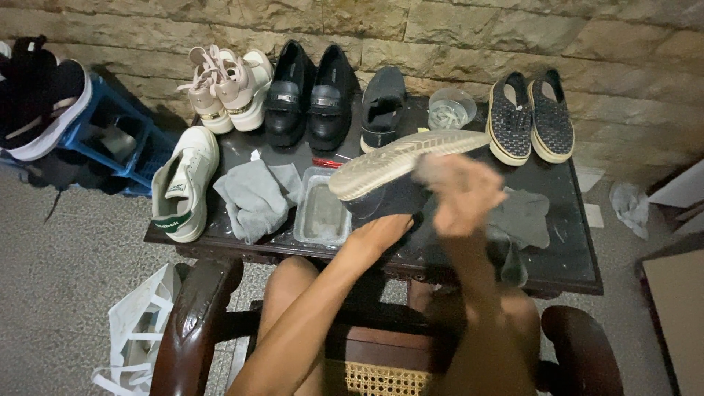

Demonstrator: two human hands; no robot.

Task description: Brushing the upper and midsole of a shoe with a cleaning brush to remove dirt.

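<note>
The person's left hand has its grip clamped on the upper of a dark slip-on shoe with a pale, grimy rubber sole, holding it sole-up just above the dark wooden worktop, its long axis running left to right and rising slightly toward the right. The right hand, blurred, lies against the sole's right half, the nearer hand to it, its grip apparently closed on something pale, though the blur hides what. A shallow clear plastic tray sits just left of the shoe, beside a crumpled grey cloth.
</note>
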